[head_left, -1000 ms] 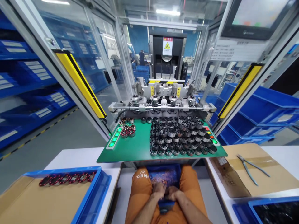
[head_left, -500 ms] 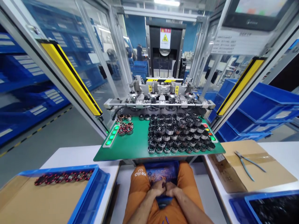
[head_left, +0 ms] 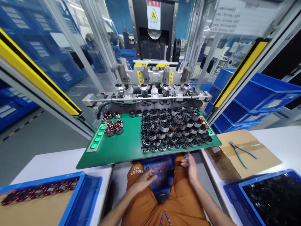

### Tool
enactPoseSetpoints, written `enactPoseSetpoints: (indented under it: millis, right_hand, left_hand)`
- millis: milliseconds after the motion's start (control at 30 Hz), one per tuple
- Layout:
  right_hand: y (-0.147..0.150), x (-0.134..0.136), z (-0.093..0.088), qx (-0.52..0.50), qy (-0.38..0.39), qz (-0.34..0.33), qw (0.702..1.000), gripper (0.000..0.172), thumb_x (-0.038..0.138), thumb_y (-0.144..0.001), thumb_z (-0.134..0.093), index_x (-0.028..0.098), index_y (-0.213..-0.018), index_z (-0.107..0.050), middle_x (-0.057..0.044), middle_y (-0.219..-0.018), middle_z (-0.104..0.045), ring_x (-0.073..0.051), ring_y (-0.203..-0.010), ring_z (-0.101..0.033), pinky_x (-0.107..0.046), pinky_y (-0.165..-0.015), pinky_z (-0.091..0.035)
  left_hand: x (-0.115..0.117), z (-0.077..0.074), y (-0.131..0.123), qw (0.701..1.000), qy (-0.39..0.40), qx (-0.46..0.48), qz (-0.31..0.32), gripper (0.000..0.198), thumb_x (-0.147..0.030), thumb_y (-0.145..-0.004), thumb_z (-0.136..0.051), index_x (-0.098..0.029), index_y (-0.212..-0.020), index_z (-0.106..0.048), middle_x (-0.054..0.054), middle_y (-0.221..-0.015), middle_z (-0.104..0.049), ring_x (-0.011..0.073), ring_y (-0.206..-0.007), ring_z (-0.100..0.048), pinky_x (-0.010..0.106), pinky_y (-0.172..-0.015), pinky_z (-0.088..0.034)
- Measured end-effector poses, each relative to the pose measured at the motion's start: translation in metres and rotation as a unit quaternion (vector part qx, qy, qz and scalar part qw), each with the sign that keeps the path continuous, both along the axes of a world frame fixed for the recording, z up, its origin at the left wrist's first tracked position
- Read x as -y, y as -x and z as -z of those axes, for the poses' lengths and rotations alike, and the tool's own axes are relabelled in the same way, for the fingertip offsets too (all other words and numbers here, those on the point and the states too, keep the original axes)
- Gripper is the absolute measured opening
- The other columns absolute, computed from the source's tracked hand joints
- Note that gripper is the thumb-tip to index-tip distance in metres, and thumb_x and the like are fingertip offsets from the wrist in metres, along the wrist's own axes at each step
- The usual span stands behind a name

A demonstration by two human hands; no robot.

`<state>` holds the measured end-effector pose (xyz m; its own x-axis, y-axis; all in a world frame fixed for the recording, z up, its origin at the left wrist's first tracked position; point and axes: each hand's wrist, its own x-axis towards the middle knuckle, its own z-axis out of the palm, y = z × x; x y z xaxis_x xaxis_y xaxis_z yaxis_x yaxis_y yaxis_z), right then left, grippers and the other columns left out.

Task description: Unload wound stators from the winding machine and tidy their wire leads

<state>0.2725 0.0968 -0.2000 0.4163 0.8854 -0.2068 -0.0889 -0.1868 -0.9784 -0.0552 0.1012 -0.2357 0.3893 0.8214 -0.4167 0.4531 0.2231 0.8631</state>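
Observation:
My left hand hovers over my orange-clad lap with its fingers stretched out and nothing in it. My right hand is raised near the front edge of the green work plate, fingers held together around something small that I cannot make out. Between my knees sits a small blue tray of tiny parts. On the plate a dense cluster of metal motor stators lies straight ahead, and a few copper-wound ones lie at the left.
Behind the plate stands a fixture with a row of stations, flanked by yellow light curtains. A blue bin with red-wound rings sits at the left. Pliers lie on cardboard at the right, beside a blue bin of dark parts.
My hands were pressed together over the lap tray; now they have parted, the right one rising toward the plate's edge. My view has tilted down and moved closer.

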Motion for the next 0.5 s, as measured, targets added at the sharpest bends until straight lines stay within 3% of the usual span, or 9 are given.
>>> enactPoseSetpoints:
  millis: [100, 167, 233, 367, 500]
  right_hand:
    - [-0.050, -0.014, -0.044, -0.052, -0.074, 0.132, 0.987, 0.103, 0.102, -0.087, -0.044, 0.019, -0.147, -0.057, 0.002, -0.076, -0.071, -0.016, -0.061, -0.066, -0.028, -0.066, -0.057]
    - [-0.073, -0.030, -0.068, -0.079, -0.111, 0.174, 0.975, 0.099, 0.102, -0.084, -0.049, 0.018, -0.134, -0.063, 0.003, -0.071, -0.066, -0.014, -0.053, -0.058, -0.026, -0.056, -0.052]
    - [-0.086, -0.048, -0.086, -0.105, -0.136, 0.200, 0.965, 0.091, 0.098, -0.084, -0.057, 0.017, -0.126, -0.068, 0.001, -0.075, -0.069, -0.015, -0.054, -0.058, -0.027, -0.055, -0.052]
    - [-0.085, -0.073, -0.099, -0.131, -0.172, 0.240, 0.946, 0.080, 0.079, -0.087, -0.068, 0.016, -0.136, -0.071, -0.010, -0.111, -0.081, -0.023, -0.092, -0.075, -0.039, -0.086, -0.066]
    - [-0.078, -0.078, -0.099, -0.145, -0.189, 0.228, 0.944, 0.089, 0.080, -0.085, -0.064, 0.016, -0.145, -0.070, -0.014, -0.136, -0.078, -0.029, -0.127, -0.073, -0.049, -0.111, -0.063]
  left_hand:
    - [-0.011, -0.031, 0.043, 0.994, -0.013, 0.090, -0.068, 0.087, -0.096, -0.085, -0.062, -0.026, -0.136, -0.075, 0.010, -0.120, -0.080, 0.0292, -0.107, -0.074, 0.040, -0.104, -0.054]
    - [-0.019, -0.051, 0.063, 0.985, -0.010, 0.132, -0.107, 0.104, -0.107, -0.085, -0.039, -0.020, -0.128, -0.076, 0.017, -0.116, -0.079, 0.0336, -0.105, -0.075, 0.045, -0.100, -0.056]
    - [-0.026, -0.070, 0.074, 0.968, -0.003, 0.174, -0.180, 0.111, -0.111, -0.082, -0.033, -0.016, -0.117, -0.077, 0.022, -0.109, -0.079, 0.0386, -0.105, -0.075, 0.050, -0.099, -0.057]
    - [-0.031, -0.101, 0.067, 0.902, 0.030, 0.246, -0.353, 0.093, -0.098, -0.077, -0.064, -0.013, -0.112, -0.076, 0.020, -0.102, -0.079, 0.0434, -0.114, -0.074, 0.054, -0.103, -0.059]
    - [-0.032, -0.120, 0.049, 0.874, 0.036, 0.283, -0.393, 0.083, -0.085, -0.076, -0.074, -0.012, -0.116, -0.075, 0.017, -0.108, -0.080, 0.0418, -0.121, -0.073, 0.052, -0.105, -0.062]
